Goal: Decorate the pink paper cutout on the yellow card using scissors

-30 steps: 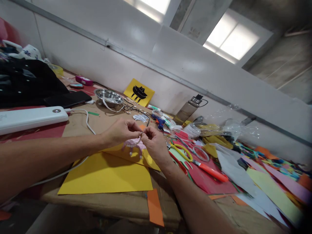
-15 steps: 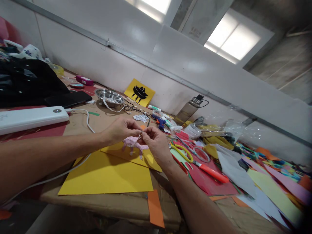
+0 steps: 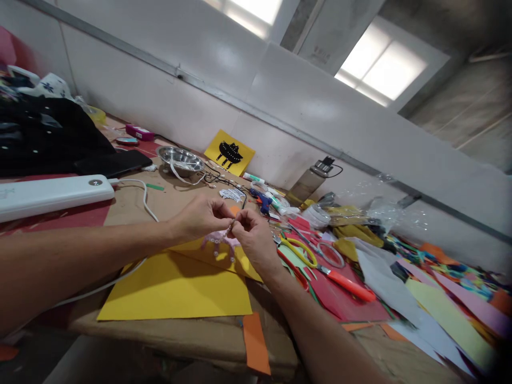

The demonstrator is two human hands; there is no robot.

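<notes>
My left hand (image 3: 205, 217) and my right hand (image 3: 256, 238) meet fingertip to fingertip over the table. Both are closed in a pinch around something tiny, too small and too covered to name. Just below the fingers lies a pink cut-out shape (image 3: 216, 238) dotted with small white beads, partly hidden by my hands. It rests on a yellow sheet (image 3: 188, 285), with another yellow piece under it.
A steel bowl (image 3: 181, 160) and a yellow card with a black beaded shape (image 3: 229, 151) stand behind. A bottle (image 3: 309, 183), yellow-handled scissors (image 3: 299, 252) and a red-handled cutter (image 3: 351, 284) lie right. A white power bank (image 3: 56, 194) with its cable is left.
My hands stay pinched together, with the fingers shifted very slightly. More of the pink shape's upper edge is now covered by my left hand.
</notes>
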